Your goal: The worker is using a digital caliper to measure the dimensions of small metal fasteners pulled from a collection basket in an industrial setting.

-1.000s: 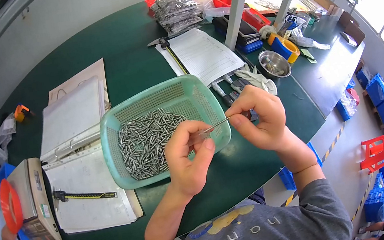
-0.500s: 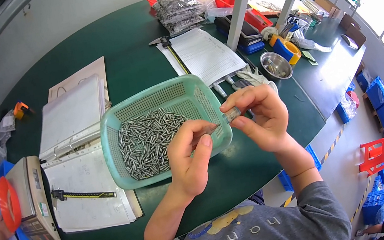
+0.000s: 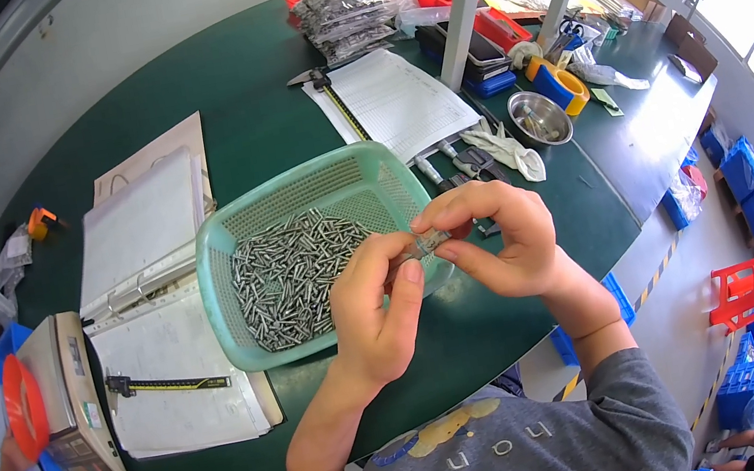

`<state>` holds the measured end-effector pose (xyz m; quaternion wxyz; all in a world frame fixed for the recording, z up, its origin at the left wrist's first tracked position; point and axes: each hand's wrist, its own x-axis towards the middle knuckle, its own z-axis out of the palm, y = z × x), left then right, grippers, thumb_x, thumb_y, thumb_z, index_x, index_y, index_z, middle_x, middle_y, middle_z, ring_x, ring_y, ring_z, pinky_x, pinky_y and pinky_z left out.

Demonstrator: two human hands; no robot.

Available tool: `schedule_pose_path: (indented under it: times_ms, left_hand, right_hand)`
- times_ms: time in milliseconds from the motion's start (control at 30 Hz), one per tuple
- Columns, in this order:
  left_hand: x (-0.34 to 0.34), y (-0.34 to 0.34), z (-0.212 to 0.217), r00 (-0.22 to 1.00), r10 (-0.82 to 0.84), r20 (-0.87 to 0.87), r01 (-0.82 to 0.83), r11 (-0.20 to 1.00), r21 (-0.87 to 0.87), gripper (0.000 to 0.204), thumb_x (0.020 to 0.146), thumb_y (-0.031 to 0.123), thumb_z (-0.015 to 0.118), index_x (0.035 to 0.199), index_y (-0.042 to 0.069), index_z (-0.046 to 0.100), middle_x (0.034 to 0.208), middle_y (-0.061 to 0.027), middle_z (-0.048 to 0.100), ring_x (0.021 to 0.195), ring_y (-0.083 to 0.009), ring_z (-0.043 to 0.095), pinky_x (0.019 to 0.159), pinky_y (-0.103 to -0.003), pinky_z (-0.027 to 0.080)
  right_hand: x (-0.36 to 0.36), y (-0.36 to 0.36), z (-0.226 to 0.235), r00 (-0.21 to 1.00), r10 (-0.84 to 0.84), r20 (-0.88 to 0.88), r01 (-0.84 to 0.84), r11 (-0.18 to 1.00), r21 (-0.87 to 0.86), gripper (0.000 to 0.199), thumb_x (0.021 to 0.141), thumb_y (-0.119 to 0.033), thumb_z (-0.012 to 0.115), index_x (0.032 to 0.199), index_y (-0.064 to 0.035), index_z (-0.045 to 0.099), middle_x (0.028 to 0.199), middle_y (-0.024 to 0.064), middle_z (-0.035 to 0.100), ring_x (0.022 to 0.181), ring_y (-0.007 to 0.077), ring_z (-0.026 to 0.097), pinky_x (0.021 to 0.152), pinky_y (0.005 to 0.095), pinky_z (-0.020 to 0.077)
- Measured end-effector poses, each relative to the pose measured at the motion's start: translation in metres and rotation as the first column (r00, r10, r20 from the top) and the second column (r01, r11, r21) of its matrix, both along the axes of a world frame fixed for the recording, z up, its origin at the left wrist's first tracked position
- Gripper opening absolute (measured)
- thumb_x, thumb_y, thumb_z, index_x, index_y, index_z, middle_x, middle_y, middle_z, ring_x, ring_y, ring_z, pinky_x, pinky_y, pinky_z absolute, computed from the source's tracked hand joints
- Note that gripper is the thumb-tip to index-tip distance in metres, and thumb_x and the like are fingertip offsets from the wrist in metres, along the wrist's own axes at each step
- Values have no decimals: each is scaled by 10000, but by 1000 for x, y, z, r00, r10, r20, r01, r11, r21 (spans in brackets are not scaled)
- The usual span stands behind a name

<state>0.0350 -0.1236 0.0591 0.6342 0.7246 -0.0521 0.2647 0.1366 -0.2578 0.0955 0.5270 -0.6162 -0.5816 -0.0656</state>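
Both my hands meet over the right front corner of a green plastic basket (image 3: 319, 185), where a pile of small metal pins (image 3: 290, 280) lies. My right hand (image 3: 507, 239) pinches a short silvery cylinder (image 3: 432, 241) between thumb and fingers. My left hand (image 3: 375, 311) is closed at the cylinder's other end, thumb against fingers. A small metal pin showed in its fingertips a moment ago; now the fingers mostly hide it, and how far it sits in the cylinder cannot be seen.
Left of the basket lie an open ring binder (image 3: 146, 224), a caliper (image 3: 167, 381) and a scale (image 3: 75, 396). Beyond are printed sheets (image 3: 395, 103), another caliper (image 3: 341, 107), micrometers (image 3: 459, 162), a white glove (image 3: 508, 152), a steel bowl (image 3: 539, 118) and bagged parts (image 3: 345, 16).
My right hand has moved left and slightly down, bringing the cylinder against my left fingertips. The pin tip that showed there is now mostly covered. My left hand has barely moved.
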Motion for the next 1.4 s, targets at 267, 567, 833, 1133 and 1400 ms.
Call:
schedule_pose_path:
  times_ms: [267,567,833,1133,1400]
  left_hand:
    - [5,-6,-8,996,-27,-88,41,986,161,211,871,156,428,970,-6,520,729,-88,517,618,-166,492,573,-247,396]
    - [26,-22,-33,927,-277,-254,184,924,-334,344,896,238,402,1057,-42,519,889,-85,556,811,-129,520,702,-242,416]
    - [-50,54,-35,936,352,-35,-350,936,42,170,809,74,464,928,-7,555,943,-83,524,853,-150,520,729,-249,416]
    - [-146,36,-94,344,938,34,-929,335,159,83,786,55,504,847,14,542,828,-98,549,756,-225,558,639,-287,437]
    - [-162,23,-138,248,942,-227,-969,246,-39,163,814,164,498,769,30,581,734,-84,560,662,-210,557,592,-297,427]
  right_hand:
    - [-1,-4,-18,983,-177,44,180,978,-103,360,652,-11,661,1001,-5,572,940,125,623,678,177,623,572,256,494]
    - [8,-22,-52,846,-457,275,439,889,128,586,507,-241,745,1017,-30,548,909,81,598,721,215,578,660,326,426]
    - [137,-79,-92,425,-900,94,897,433,86,497,576,-214,749,1011,-46,577,980,145,604,882,289,586,764,361,460]
    - [195,-137,-113,38,-751,659,931,266,250,396,757,-410,575,770,-16,618,646,99,599,553,242,565,507,367,446]
    - [152,-76,-91,-62,-831,553,655,384,650,132,767,-207,595,740,-78,581,734,43,586,654,213,567,568,344,447]
